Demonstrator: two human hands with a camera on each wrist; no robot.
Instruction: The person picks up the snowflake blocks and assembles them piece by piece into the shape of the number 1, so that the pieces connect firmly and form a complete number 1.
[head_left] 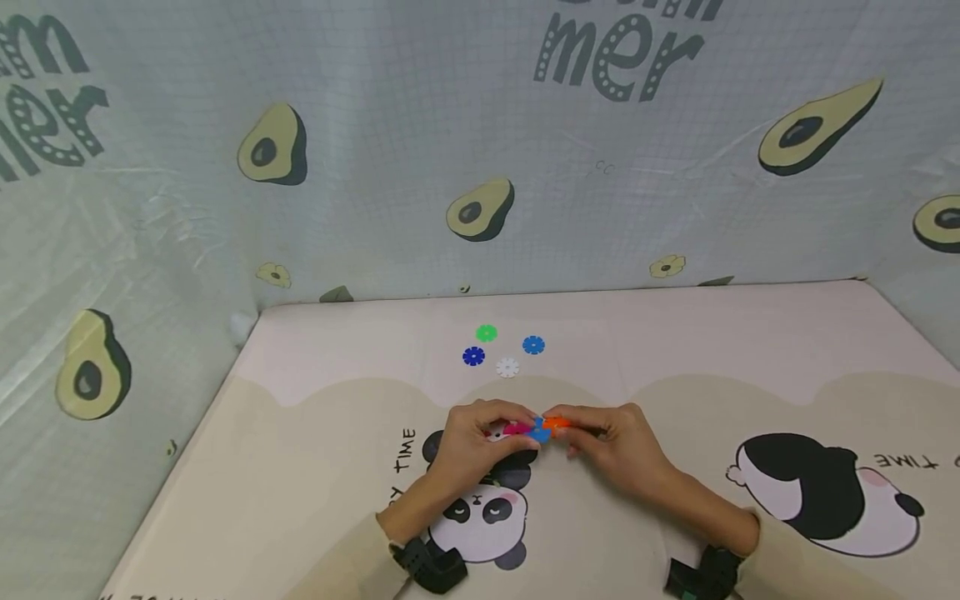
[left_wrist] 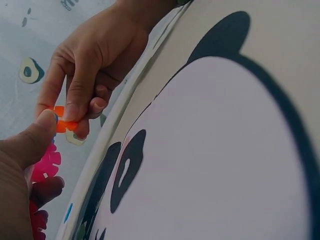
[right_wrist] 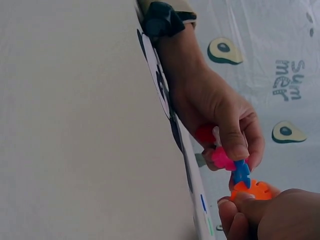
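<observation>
**A slanted push could spoil the joint**

Over the worktop (head_left: 675, 333), my left hand (head_left: 471, 448) pinches the blue disc (head_left: 538, 435), pink disc (head_left: 516, 428) at nine o'clock; my right hand (head_left: 628, 443), at three, pinches the orange disc (head_left: 557, 423). Uneven pressure might pop them apart. My fingertips partly hide the meeting edges. Toward eleven lie the loose white disc (head_left: 507, 367) and green disc (head_left: 487, 333).

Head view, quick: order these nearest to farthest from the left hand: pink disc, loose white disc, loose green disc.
1. Pink disc: in the left hand.
2. Loose white disc: beyond the hand.
3. Loose green disc: farther back, slightly left.
</observation>
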